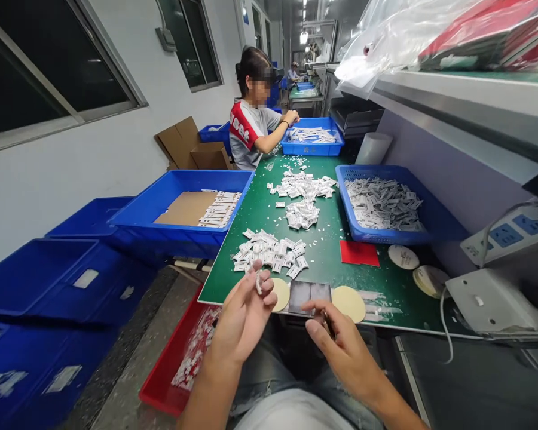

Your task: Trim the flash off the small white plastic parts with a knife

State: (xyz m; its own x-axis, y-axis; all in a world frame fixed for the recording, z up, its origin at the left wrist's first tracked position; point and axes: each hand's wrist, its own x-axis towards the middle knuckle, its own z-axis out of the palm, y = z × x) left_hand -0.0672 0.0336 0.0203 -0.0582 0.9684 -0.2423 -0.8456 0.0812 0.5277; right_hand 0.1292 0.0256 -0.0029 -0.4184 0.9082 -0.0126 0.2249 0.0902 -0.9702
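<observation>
- Head view, looking down at a green tabletop (262,209), with both hands raised near the close edge.
- Holding a small white piece (259,283) in the left hand (245,313), pinched up by the fingertips, at about 1 o'clock from the middle of that hand.
- Curling the right hand (341,337) loosely, at about 3 o'clock from the left hand, with a small gap between thumb and pointing finger. Something dark under those fingers; cannot tell what, or if gripped.
- Between the two hands, a dark plate (309,292) with a pale round pad (349,304) beside it, at 1 o'clock from the right hand.
- At 1 o'clock from the left hand, a near pile of white pieces (271,252), much like the one held.
- At 1 o'clock from the right hand, farther off, a blue basket (376,236) full of white bits. Before it, a red card (359,253).
- At 8 o'clock from the left hand, down low, a red tub (159,391).
- Likely very light and stiff, maybe smooth and a bit slippery. Easy to drop, being so little. Might snap with a hard squeeze.
- Best to take hold by the long edges, with thumb and one finger, soft but sure.
</observation>
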